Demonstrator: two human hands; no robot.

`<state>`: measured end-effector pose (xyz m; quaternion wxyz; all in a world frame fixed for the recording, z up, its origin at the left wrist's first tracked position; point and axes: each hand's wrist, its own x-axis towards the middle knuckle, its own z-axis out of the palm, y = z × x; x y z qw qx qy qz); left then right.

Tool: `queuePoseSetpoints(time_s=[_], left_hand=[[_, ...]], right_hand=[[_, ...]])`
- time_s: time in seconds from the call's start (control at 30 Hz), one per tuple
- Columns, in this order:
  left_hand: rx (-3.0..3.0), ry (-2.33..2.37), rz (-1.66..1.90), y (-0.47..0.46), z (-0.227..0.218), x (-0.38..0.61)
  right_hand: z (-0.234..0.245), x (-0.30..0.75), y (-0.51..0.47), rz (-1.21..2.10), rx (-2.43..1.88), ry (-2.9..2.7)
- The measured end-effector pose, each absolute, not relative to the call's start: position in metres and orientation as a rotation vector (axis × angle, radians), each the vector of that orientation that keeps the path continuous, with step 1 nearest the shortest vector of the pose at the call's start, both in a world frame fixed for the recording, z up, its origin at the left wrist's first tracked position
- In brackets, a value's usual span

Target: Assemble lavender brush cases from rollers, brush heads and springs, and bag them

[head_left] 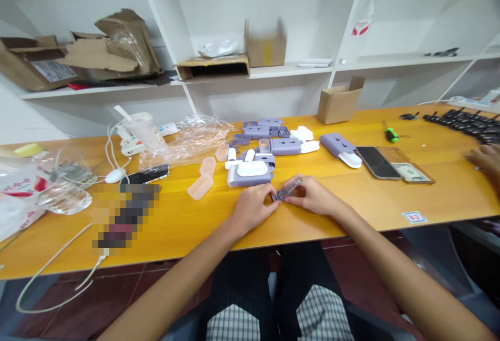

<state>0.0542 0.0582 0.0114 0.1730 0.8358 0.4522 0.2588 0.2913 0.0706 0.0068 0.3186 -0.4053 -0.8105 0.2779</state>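
My left hand (253,206) and my right hand (312,195) meet at the front middle of the orange table (195,226). Together they pinch a small flat purple plastic strip with holes (288,191), the left at its near end and the right along its far end. Just beyond my hands lies a purple and white device (250,172). Further back sits a cluster of similar purple housings (269,138) and white parts (302,134). Small translucent pink caps (203,179) lie to the left of them.
A phone (375,161) and a clear case over a banknote (408,170) lie to the right, with a green screwdriver (390,134) and a small cardboard box (339,101) behind. Another person's hand (486,160) is at the far right by black parts (469,121). Bags, cables and a mouse (115,175) crowd the left.
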Motion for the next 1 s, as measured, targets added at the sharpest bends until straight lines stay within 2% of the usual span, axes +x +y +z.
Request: queuePoseSetpoints(time_s=[0.13, 0.27, 0.47, 0.67, 0.8, 1.0], left_hand=[[2.505, 1.354, 0.72, 0.051, 0.01, 0.053], [2.626, 1.474, 0.65, 0.038, 0.011, 0.043], [2.486, 1.851, 0.496, 0.014, 0.015, 0.005], [2.436, 1.956, 0.317, 0.006, 0.014, -0.005], [2.444, 1.986, 0.24, 0.005, 0.012, -0.002], [2.319, 2.161, 0.147, 0.005, 0.011, -0.002]], right_hand=[[-0.008, 0.295, 0.053, 0.447, -1.167, -2.077], [-0.012, 0.289, 0.048, 0.362, -1.261, -2.06], [-0.007, 0.28, 0.041, 0.3, -1.391, -2.139], [-0.009, 0.285, 0.013, 0.047, -1.79, -2.136], [-0.011, 0.285, 0.005, 0.09, -2.011, -2.157], [-0.007, 0.284, 0.008, 0.181, -2.065, -2.204]])
